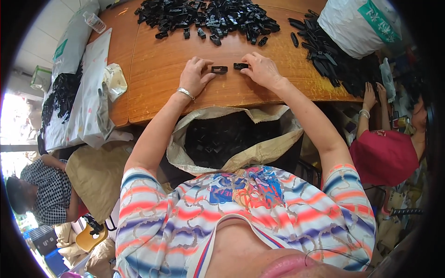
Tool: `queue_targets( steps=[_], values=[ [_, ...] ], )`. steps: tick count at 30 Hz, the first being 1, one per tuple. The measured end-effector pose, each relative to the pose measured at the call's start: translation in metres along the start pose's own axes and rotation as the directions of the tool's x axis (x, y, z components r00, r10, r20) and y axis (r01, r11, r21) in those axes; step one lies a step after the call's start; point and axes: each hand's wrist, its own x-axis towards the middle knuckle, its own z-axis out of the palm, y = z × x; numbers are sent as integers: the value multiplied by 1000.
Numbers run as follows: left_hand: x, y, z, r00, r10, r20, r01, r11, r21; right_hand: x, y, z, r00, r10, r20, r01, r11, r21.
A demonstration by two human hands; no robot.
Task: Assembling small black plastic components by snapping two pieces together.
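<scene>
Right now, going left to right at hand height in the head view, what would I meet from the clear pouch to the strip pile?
Clear pouch, left hand, left black piece, right black piece, right hand, strip pile.

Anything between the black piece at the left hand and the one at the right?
Nothing visible. The left piece and right piece are apart, with wooden tabletop showing between; the black pile lies beyond both.
</scene>
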Motion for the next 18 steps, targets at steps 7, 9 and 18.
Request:
queue_targets(
  steps=[7, 9, 18],
  values=[
    [2, 2, 5, 1000, -22, 21, 22, 1000, 2, 7, -9, 10, 998, 36, -55, -28, 990, 139],
    [2, 0, 3, 1000, -16, 11, 16, 1000, 14, 10, -22, 12, 994, 2, -108, 27, 964, 265],
    [2, 0, 7, 999, -41, -2, 41, 999, 8, 19, -39, 28, 987, -132, -87, 149, 960, 235]
  ],
)
